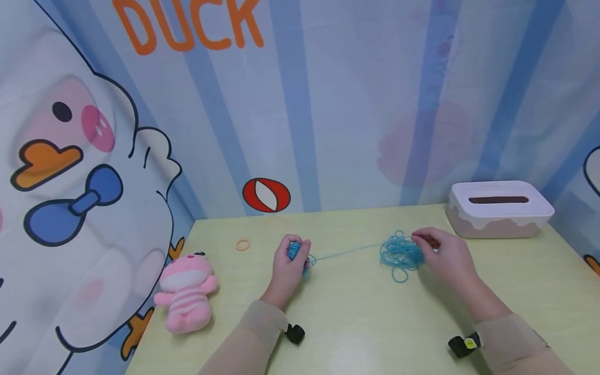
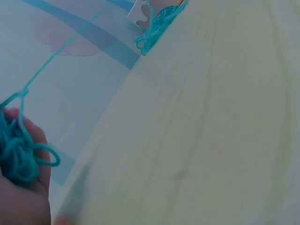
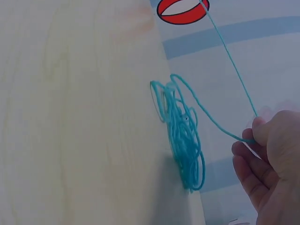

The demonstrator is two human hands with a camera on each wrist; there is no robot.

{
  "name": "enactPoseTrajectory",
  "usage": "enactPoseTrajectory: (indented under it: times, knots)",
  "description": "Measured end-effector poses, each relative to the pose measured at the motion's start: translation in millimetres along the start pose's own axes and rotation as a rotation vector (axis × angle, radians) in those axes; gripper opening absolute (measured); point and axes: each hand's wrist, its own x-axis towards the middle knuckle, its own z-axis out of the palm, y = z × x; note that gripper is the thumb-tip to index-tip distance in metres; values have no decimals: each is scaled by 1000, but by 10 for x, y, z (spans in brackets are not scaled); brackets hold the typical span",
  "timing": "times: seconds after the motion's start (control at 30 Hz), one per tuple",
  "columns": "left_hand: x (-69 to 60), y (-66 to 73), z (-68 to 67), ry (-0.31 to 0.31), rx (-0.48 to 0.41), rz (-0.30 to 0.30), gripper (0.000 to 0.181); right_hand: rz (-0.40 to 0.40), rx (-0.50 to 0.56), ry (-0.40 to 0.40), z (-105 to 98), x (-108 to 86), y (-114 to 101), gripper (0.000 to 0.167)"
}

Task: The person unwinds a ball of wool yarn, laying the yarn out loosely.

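Note:
My left hand [image 1: 288, 265] grips a small wound bundle of blue yarn [image 1: 294, 251], its fingers curled round it. In the left wrist view, a loop of this yarn bundle [image 2: 18, 154] sticks out beside the palm. A taut yarn strand [image 1: 349, 252] runs from it toward my right hand [image 1: 445, 255]. Thumb and fingertips of that hand pinch the strand, as the right wrist view shows. Just left of the right hand, a loose tangle of blue yarn [image 1: 400, 252] lies on the table, with a slack length [image 3: 206, 112] rising from it to the pinching fingers.
At the back right stands a white and beige tissue box [image 1: 503, 208]. A pink plush toy [image 1: 186, 294] lies at the table's left side. Near the left hand is a small orange ring [image 1: 242, 244]. A printed curtain [image 1: 347, 104] hangs behind the pale table [image 1: 356, 323].

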Motion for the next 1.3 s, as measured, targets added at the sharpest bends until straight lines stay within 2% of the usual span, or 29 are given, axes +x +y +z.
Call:
enactPoseTrajectory:
  times: [0.2, 0.4, 0.57, 0.67, 0.8, 0.93, 1.03, 1.17, 1.3]
  knots:
    - [-1, 16, -5, -1, 0, 2, 23, 36, -62, -24, -38, -18, 180, 18]
    - [16, 14, -7, 15, 59, 14, 24, 96, -119, -127, -2, -3, 275, 22]
    - [22, 9, -6, -9, 64, 12, 24, 66, -108, -130, 91, -13, 221, 27]
    - [22, 11, -3, -28, 63, 11, 23, -12, -71, -95, 137, -32, 125, 30]
    - [10, 18, 6, -37, 56, 16, 24, -170, -35, -74, 250, -67, -56, 34]
    - [11, 27, 6, -52, 43, 19, 22, -291, -28, -128, 430, -73, -301, 41]
    - [13, 34, 4, -66, 41, 18, 20, -311, -2, -209, 586, -68, -498, 48]
    - [4, 49, 1, -76, 52, 17, 22, -263, 63, -329, 794, -57, -746, 57]
    - [-6, 47, 7, -77, 75, 27, 21, -220, 129, -412, 994, -42, -951, 58]
